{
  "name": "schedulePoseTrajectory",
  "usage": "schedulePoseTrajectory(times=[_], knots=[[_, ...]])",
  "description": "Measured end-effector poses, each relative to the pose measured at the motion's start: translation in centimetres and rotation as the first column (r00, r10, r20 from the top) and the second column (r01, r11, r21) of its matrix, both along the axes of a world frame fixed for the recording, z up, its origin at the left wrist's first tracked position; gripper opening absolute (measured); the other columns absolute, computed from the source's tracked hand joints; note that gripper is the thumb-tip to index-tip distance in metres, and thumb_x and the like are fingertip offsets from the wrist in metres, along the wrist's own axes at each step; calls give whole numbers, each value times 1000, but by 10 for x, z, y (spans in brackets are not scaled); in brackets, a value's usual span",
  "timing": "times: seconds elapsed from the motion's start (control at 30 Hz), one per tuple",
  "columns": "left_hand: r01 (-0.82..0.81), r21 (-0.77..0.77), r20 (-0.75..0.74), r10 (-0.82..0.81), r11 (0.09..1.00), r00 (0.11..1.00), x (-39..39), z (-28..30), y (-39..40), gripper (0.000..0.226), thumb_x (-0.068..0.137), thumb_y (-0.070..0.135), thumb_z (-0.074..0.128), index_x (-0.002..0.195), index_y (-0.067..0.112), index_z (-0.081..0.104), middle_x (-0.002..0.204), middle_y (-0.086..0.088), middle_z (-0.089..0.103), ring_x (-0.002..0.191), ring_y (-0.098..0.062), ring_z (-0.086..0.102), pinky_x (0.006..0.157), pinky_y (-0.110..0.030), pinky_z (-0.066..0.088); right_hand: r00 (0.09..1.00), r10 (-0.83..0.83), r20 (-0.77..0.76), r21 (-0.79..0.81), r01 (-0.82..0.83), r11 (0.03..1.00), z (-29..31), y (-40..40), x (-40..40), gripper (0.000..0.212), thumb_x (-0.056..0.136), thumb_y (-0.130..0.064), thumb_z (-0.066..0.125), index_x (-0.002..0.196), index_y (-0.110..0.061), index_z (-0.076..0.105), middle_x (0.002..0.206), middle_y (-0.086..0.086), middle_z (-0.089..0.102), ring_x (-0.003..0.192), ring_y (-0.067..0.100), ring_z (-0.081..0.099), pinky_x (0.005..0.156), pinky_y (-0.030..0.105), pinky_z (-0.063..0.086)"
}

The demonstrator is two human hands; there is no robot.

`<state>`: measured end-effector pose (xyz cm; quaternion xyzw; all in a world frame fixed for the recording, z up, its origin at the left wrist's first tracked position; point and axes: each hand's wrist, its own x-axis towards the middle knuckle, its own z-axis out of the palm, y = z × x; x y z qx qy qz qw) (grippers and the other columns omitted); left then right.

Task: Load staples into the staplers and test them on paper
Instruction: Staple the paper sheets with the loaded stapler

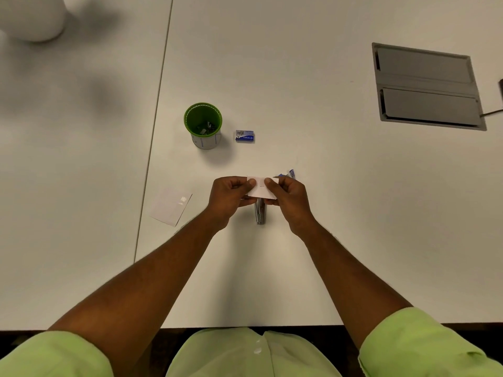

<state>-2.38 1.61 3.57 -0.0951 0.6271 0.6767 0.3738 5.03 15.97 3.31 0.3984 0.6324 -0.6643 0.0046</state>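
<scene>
A slim metal stapler (260,213) lies on the white table (299,254). Just above it, the left hand (227,198) and right hand (285,197) pinch a small white paper slip (260,187). Beyond the stapler sit a blue staple box (245,136) and green cup (203,123).

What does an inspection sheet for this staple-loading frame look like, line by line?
Surface: white table, with a seam running down its left part.
Job's things: small paper slip held up in both hands, a faint staple mark at its middle; metal stapler lying below it; blue staple box; blue item behind the right hand, too hidden to name.
Clutter: green cup holding small metal bits; second paper sheet lying flat at left.
Grip: left hand and right hand each pinch the slip.
Cables: one dark lead at the right edge.
Surroundings: grey floor-box hatch; blurred white object top left.
</scene>
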Motion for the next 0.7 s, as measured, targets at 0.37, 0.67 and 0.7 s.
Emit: schedulePoseTrajectory(times=[0.37, 0.67, 0.7], knots=[[-59, -28, -14, 58, 998, 998, 1, -4, -3, 4, 89, 11, 75, 84, 12, 74, 82, 1, 77, 79, -12, 75, 67, -29, 61, 999, 35, -23, 41, -34, 999, 5, -2, -1, 11, 94, -10, 68, 84, -4, 67, 86, 7, 65, 87, 27, 65, 76, 49, 62], [-48, -52, -16, 48, 997, 999, 2, -4, 0, 13, 95, 14, 68, 85, 18, 75, 88, 1, 76, 87, -17, 73, 69, -30, 62, 999, -12, -30, -73, 9, 997, 5, -6, 2, 17, 103, -8, 50, 101, 0, 65, 93, 9, 65, 76, 17, 66, 58, 25, 61], [-49, -60, -21, 47, 997, 999, 2, -4, 0, 13, 95, 14, 67, 86, 19, 75, 91, 0, 76, 90, -19, 72, 69, -31, 62, 1000, -6, -29, -73, 4, 997, 5, -6, 3, 19, 104, -10, 48, 104, -1, 66, 94, 8, 66, 77, 17, 66, 59, 25, 61]])
